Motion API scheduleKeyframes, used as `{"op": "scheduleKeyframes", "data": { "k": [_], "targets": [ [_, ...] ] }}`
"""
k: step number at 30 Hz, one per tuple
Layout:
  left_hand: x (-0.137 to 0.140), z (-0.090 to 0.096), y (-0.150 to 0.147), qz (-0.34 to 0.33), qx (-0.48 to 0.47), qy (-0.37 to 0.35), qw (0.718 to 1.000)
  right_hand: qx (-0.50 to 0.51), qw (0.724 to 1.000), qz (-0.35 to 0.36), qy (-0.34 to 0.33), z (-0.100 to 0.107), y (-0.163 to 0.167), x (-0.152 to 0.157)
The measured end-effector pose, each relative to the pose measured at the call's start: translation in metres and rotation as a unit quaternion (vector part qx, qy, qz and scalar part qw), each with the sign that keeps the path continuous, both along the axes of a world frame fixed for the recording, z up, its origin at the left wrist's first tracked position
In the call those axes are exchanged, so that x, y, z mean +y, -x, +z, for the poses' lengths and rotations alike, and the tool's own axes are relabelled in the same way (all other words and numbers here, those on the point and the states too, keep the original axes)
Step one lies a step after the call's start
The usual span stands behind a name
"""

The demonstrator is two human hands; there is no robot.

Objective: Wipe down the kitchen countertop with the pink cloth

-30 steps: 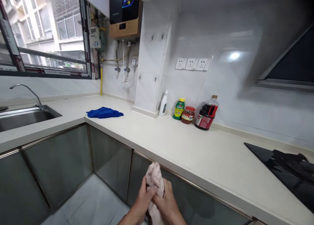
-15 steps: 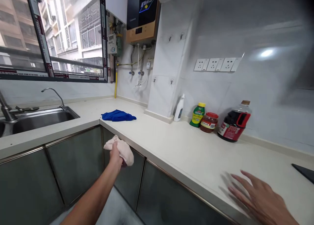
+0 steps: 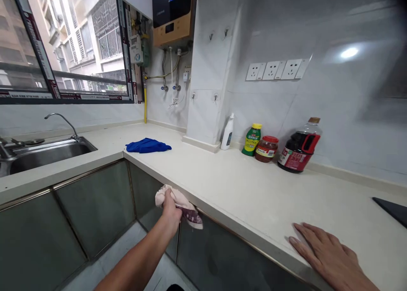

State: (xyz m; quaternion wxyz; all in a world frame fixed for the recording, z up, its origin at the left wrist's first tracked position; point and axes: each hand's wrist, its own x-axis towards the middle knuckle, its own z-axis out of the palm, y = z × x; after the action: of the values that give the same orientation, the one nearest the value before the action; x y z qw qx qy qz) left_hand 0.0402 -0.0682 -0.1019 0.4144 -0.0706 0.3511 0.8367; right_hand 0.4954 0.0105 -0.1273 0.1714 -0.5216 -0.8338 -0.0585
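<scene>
My left hand [image 3: 171, 212] grips a cloth [image 3: 179, 198], pale pink with a dark purple patterned part hanging down on the right. It holds the cloth at the front edge of the counter, before the grey-green cabinet doors [image 3: 216, 244]. My right hand [image 3: 329, 248] lies palm down on the cream countertop [image 3: 241, 189] near its front edge, fingers stretched out and holding nothing. Farther back, a crumpled blue cloth [image 3: 148, 145] rests at the counter's inner corner.
Along the wall stand a white bottle [image 3: 227, 133], a green bottle with a yellow cap [image 3: 252, 140], a red-lidded jar [image 3: 266, 149] and a large dark sauce bottle [image 3: 299, 149]. A steel sink [image 3: 54, 155] is at left. A dark flat object [image 3: 391, 210] lies at far right.
My left hand has moved right along the counter's front edge with the cloth, whose purple part now shows. My right hand has come to rest flat on the countertop. The view has shifted slightly.
</scene>
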Motion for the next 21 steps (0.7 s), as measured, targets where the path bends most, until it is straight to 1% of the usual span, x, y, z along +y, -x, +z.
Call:
{"op": "scheduleKeyframes", "data": {
  "k": [4,7,9,12,14,16,19,21],
  "targets": [
    [-0.011,0.012,-0.017,-0.02,-0.027,-0.019,0.999,-0.01,1.0,-0.011,0.016,0.006,0.007,-0.007],
    [-0.016,0.015,-0.034,-0.031,-0.037,-0.019,0.999,-0.006,1.0,-0.012,0.01,0.01,0.013,-0.011],
    [-0.019,0.013,-0.055,-0.049,-0.048,-0.015,0.998,-0.002,1.0,-0.013,-0.001,0.012,0.016,-0.013],
    [-0.024,0.006,-0.104,-0.092,-0.067,-0.005,0.994,-0.001,1.0,-0.013,-0.011,0.015,0.02,-0.016],
    [-0.03,0.001,-0.142,-0.14,-0.085,-0.013,0.986,-0.002,1.0,-0.012,-0.011,0.019,0.022,-0.019],
    [-0.037,-0.002,-0.181,-0.217,-0.116,-0.036,0.969,-0.004,1.0,-0.014,-0.011,0.024,0.024,-0.023],
    [-0.045,-0.006,-0.236,-0.346,-0.167,-0.06,0.921,-0.01,1.0,-0.016,-0.021,0.033,0.028,-0.029],
    [-0.049,-0.011,-0.269,-0.422,-0.174,-0.057,0.888,-0.01,1.0,-0.011,-0.027,0.038,0.029,-0.032]
  ]
}}
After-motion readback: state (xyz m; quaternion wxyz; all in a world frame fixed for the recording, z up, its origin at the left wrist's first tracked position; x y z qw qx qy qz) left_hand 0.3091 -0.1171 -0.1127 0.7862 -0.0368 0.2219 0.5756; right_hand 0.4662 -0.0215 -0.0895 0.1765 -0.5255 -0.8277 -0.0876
